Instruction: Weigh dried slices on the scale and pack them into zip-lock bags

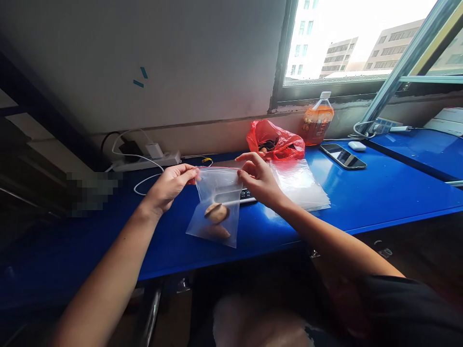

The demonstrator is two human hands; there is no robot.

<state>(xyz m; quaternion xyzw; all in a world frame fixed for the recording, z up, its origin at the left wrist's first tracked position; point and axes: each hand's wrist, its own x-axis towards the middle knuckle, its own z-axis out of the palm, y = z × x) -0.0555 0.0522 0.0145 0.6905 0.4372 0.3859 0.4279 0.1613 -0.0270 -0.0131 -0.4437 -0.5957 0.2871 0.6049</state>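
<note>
A clear zip bag (227,229) hangs between my two hands, above the front of the blue table. My left hand (172,184) pinches its top left corner. At the top right corner, my right hand (259,179) grips the bag between thumb and fingers. Inside the bag lie brown, rounded pieces (217,213) that look like dried mushrooms; the plastic blurs them. Behind the bag is a digital scale (247,193), mostly hidden by the bag and my right hand. A stack of flat clear bags (300,185) lies right of my right hand.
An open red plastic bag (294,147) with dark pieces inside stands at the back, beside a bottle of amber drink (318,120). A phone (343,156) and a white earbud case (356,146) lie to the right. A power strip (148,161) with cables is back left.
</note>
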